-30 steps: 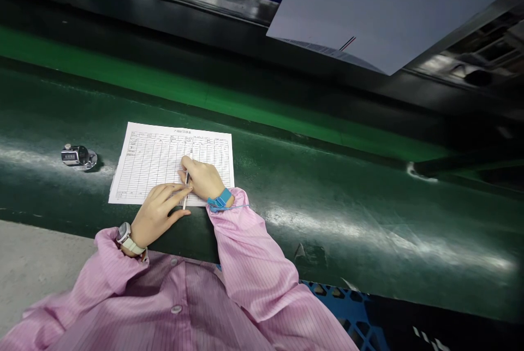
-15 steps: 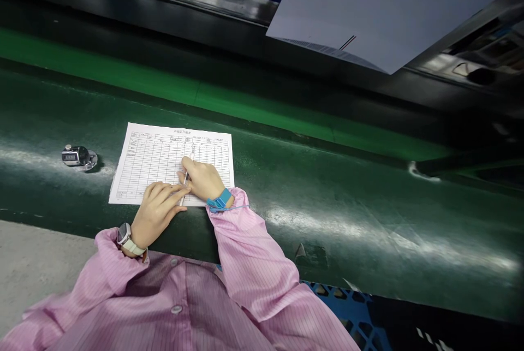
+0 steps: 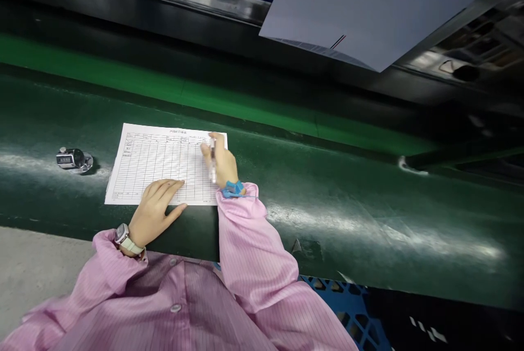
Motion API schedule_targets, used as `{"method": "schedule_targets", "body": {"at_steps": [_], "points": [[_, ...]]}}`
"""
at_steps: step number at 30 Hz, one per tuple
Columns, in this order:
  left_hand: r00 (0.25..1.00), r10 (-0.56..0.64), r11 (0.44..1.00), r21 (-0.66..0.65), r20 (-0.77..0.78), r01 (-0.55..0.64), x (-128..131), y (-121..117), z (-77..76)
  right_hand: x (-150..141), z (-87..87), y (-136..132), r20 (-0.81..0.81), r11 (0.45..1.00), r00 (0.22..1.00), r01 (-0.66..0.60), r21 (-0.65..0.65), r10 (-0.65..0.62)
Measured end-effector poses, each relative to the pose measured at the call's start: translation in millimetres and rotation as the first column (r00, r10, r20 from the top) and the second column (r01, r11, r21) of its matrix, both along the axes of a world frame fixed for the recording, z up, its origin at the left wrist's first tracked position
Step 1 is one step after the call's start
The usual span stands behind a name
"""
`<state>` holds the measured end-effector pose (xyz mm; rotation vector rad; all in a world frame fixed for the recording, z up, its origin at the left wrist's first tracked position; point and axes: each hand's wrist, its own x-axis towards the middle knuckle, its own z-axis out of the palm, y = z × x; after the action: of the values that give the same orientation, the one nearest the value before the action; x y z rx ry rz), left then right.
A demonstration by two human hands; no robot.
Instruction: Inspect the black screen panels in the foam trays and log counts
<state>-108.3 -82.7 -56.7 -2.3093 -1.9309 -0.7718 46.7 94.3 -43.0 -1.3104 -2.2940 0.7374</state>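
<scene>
A printed form sheet point(image 3: 155, 162) with a ruled table lies on the dark green conveyor belt point(image 3: 347, 203). My left hand point(image 3: 155, 210) rests flat on the sheet's near edge, fingers stretched out. My right hand point(image 3: 223, 164), slightly blurred, is closed round a pen point(image 3: 212, 160) over the sheet's right side, near the top of the table. A blue wrist strap sits on my right wrist and a watch on my left.
A small metal hand counter point(image 3: 71, 160) sits on the belt left of the sheet. A large white sheet point(image 3: 368, 7) hangs overhead at the upper right. A blue plastic crate point(image 3: 347, 318) is below the belt's near edge.
My right hand has moved with the pen from the sheet's lower middle to its upper right. My left hand stays on the sheet's near edge.
</scene>
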Motion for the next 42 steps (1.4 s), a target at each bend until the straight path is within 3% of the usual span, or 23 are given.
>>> {"method": "schedule_targets", "body": {"at_steps": [3, 6, 13, 17, 19, 22, 28, 33, 38, 42], "points": [[0.999, 0.039, 0.999, 0.009, -0.005, -0.039, -1.3, 1.1, -2.1, 18.2, -12.1, 21.9, -0.091, 0.991, 0.988, 0.131, 0.036, -0.127], [0.995, 0.104, 0.994, 0.018, 0.01, -0.104, -2.8, 1.6, -4.2, 31.5, -22.8, 38.3, -0.14, 0.983, 0.977, 0.169, 0.068, -0.158], [0.948, 0.307, 0.952, -0.038, 0.084, -0.305, -5.7, 1.6, -8.2, 29.6, -27.3, 47.5, -0.224, 0.998, 0.974, 0.039, 0.058, -0.025], [0.934, 0.339, 0.941, -0.029, 0.114, -0.338, -8.4, 5.6, -9.4, 18.8, -26.3, 46.3, -0.313, 0.997, 0.946, -0.081, 0.01, 0.08], [0.939, 0.322, 0.946, -0.011, 0.119, -0.323, -10.8, 8.7, -10.3, 17.8, -28.2, 50.4, -0.366, 0.997, 0.928, -0.078, -0.02, 0.065], [0.949, 0.291, 0.955, 0.018, 0.119, -0.296, -15.0, 13.4, -12.0, 30.1, -34.6, 65.6, -0.453, 0.997, 0.889, 0.032, -0.07, -0.061], [0.964, 0.235, 0.969, 0.05, 0.122, -0.243, -21.3, 19.1, -14.5, 108.2, -51.7, 102.7, -0.584, 0.932, 0.726, 0.296, -0.211, -0.363], [0.987, 0.107, 0.986, 0.118, 0.12, -0.121, -15.9, 15.8, -3.7, 194.1, -54.9, 116.9, -0.562, 0.821, 0.605, 0.487, -0.299, -0.564], [0.99, -0.06, 0.998, 0.037, 0.131, 0.055, 8.1, -8.5, 3.4, 269.5, -39.0, 139.3, -0.381, 0.695, 0.583, 0.638, -0.332, -0.718], [0.987, -0.149, 0.985, -0.078, 0.061, 0.153, 35.0, -27.4, -13.5, 319.3, -15.4, 172.2, -0.152, 0.599, 0.579, 0.765, -0.239, -0.801]]}}
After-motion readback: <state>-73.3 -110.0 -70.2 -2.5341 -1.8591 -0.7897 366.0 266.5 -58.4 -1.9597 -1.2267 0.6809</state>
